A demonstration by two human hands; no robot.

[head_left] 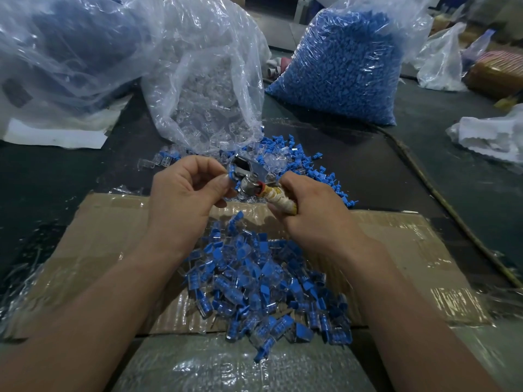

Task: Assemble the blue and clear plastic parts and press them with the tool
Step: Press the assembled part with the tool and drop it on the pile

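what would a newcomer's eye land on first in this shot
Dead centre, the left hand pinches a small blue part at the metal tool, whose taped handle the right hand grips. Below them a heap of blue and clear pieces lies on the cardboard. Behind, a big bag of blue parts stands upper right, a bag of clear parts left of it.

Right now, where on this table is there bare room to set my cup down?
Bare dark mat lies left of the left hand, beyond the cardboard; more lies in front of the blue bag. The middle is crowded with piled parts.
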